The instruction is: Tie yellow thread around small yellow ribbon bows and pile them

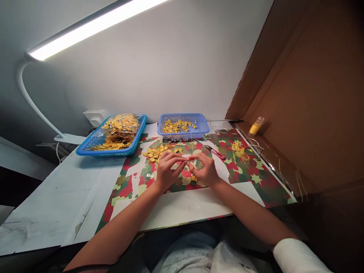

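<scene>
My left hand and my right hand meet over the middle of the patterned mat, fingertips pinched together. Between them they hold a thin golden cord, bent into a small loop. Just below the fingers lies or hangs a small yellow bow; whether it is tied to the cord I cannot tell. Beyond my left hand is a loose pile of yellow ribbon bows. A pink-handled cutting tool lies beyond my right hand.
A blue basket at left holds bagged and loose yellow bows. Behind the mat, a second basket holds more, with silver beads before it. Thread scraps lie right, near a yellow-filled tube. A lamp hangs above.
</scene>
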Motion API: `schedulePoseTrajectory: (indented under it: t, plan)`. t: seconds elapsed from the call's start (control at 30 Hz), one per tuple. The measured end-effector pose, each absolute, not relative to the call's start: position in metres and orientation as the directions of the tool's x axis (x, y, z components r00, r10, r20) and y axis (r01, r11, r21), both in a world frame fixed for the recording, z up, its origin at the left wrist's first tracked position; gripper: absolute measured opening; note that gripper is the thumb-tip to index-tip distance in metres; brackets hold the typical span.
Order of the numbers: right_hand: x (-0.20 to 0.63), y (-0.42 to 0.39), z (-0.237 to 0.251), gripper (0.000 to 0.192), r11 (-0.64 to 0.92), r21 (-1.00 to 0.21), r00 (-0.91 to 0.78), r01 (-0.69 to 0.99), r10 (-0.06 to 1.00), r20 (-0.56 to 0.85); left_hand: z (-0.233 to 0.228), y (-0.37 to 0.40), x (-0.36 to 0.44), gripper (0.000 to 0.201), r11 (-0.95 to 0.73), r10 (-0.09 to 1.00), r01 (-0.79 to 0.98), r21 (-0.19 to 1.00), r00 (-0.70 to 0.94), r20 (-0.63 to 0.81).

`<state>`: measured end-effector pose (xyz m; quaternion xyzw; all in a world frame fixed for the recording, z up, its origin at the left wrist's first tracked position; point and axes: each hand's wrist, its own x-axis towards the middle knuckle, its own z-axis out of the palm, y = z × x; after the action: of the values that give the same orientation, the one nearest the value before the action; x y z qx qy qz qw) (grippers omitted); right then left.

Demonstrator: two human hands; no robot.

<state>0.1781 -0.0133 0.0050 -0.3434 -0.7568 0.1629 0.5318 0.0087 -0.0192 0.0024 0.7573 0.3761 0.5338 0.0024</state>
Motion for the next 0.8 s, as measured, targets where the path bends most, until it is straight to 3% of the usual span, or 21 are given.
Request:
schedulePoseTrajectory:
  t: [0.2,0.8]
  plan:
    - [0.1801,-0.0091,0.0022,0.010,0.786,-0.498,-0.228,0.367,0.595,0.770,0.0042,-0.0198,0.0093,0.008,-0.706,0.586,0.574,0.414,0.146,0.797]
    - [0.1819,-0.0043,-0.0010,0.012,0.768,-0.472,-0.279,0.433,0.612,0.740,-0.0005,-0.0183,0.0096,0.015,-0.669,0.653,0.592,0.448,0.182,0.735]
